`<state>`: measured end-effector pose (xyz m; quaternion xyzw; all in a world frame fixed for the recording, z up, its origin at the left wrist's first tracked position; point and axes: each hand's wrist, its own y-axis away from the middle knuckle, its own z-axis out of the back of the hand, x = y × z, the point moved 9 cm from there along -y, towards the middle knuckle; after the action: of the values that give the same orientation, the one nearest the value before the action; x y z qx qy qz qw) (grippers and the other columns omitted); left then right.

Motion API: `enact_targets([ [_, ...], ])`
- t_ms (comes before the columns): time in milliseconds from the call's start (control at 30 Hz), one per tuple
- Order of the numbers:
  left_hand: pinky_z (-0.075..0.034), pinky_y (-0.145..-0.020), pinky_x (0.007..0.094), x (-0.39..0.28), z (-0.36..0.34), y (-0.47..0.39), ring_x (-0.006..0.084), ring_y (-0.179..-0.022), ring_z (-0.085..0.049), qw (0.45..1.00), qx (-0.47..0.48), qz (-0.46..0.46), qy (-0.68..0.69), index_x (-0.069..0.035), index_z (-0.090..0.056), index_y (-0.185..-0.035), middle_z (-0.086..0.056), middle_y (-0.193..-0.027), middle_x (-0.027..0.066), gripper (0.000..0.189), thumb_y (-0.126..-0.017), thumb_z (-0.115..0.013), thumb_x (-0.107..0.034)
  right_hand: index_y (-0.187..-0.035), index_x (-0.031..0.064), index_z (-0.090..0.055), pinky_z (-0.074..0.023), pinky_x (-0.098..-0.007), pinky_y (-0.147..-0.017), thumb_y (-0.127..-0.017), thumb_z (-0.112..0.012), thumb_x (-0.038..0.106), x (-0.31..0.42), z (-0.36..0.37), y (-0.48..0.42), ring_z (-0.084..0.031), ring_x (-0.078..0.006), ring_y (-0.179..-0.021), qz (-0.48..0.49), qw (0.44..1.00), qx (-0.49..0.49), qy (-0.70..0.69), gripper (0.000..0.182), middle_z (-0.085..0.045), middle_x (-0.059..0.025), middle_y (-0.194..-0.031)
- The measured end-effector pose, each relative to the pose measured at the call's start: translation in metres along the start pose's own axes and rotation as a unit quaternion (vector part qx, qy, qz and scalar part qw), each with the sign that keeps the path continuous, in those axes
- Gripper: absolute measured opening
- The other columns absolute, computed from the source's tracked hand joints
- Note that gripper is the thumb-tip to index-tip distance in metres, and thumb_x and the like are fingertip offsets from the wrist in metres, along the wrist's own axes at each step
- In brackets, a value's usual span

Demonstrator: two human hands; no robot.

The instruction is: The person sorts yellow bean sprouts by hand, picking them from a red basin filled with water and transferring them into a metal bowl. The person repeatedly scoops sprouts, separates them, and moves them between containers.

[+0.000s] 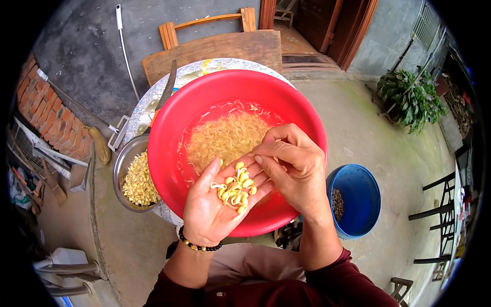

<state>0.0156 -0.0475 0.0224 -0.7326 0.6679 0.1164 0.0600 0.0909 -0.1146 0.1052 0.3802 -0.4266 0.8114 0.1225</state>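
Note:
My left hand (207,207) lies palm up over a red plastic basin (238,86), with a small heap of soybean sprouts (236,188) resting on its palm and fingers. Above those fingertips, my right hand (295,165) pinches a tiny pale bit (251,155) between thumb and index finger; whether it is a husk or a piece of sprout is too small to tell. Water fills the lower part of the basin, and many soybean sprouts (226,134) sit in it. Left of the basin stands a metal bowl (118,180) with more soybean sprouts (141,180).
The basin rests on a round table with a patterned cloth (144,111). A saw blade (168,86) projects behind its left rim. A blue plastic barrel (360,203) stands at the right. Behind are a wooden bench (218,48), a doorway, and a leafy plant (412,98).

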Motion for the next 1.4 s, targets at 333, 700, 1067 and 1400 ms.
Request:
enact_targets([
  [333,-0.027,-0.114,0.0472,0.002,0.009,0.000,0.0322,-0.132,-0.039,0.999,-0.033,0.005,0.018,0.005,-0.029,-0.142,-0.041,-0.141,0.0197,0.057,-0.102,-0.032,-0.036,-0.087,0.0010,-0.067,-0.0516,-0.0319,-0.063,-0.071,-0.067,-0.006,0.011,-0.012,0.003,-0.064,-0.0242,-0.075,0.064,0.988,0.081,0.118,0.017,-0.059,-0.0101,-0.087],
  [700,-0.022,-0.116,0.0476,-0.009,-0.005,-0.002,0.0326,-0.139,-0.031,0.998,0.021,-0.056,-0.028,-0.001,-0.027,-0.146,-0.030,-0.149,0.0199,0.052,-0.098,-0.034,-0.021,-0.095,-0.0039,-0.064,-0.0535,-0.0264,-0.070,-0.085,-0.046,-0.013,-0.026,0.000,0.009,-0.066,-0.0169,-0.080,-0.151,0.952,0.039,-0.263,0.022,-0.063,-0.0099,-0.092],
  [1067,-0.033,-0.110,0.0416,-0.011,0.001,0.001,0.0271,-0.135,-0.037,0.999,0.019,-0.044,-0.019,-0.001,-0.033,-0.144,-0.037,-0.146,0.0166,0.051,-0.101,-0.033,-0.030,-0.094,0.0004,-0.069,-0.0489,-0.0281,-0.062,-0.075,-0.068,-0.008,0.005,-0.032,0.014,-0.061,-0.0157,-0.074,-0.048,0.988,0.126,-0.074,0.021,-0.061,-0.0066,-0.085],
  [1400,-0.030,-0.113,0.0410,-0.010,-0.003,0.000,0.0260,-0.136,-0.035,0.997,0.035,-0.054,0.036,-0.002,-0.030,-0.145,-0.034,-0.149,0.0154,0.056,-0.102,-0.028,-0.038,-0.089,-0.0012,-0.065,-0.0463,-0.0224,-0.059,-0.082,-0.065,-0.008,-0.007,-0.024,0.013,-0.059,-0.0081,-0.070,-0.131,0.967,0.067,-0.209,0.010,-0.062,-0.0042,-0.081],
])
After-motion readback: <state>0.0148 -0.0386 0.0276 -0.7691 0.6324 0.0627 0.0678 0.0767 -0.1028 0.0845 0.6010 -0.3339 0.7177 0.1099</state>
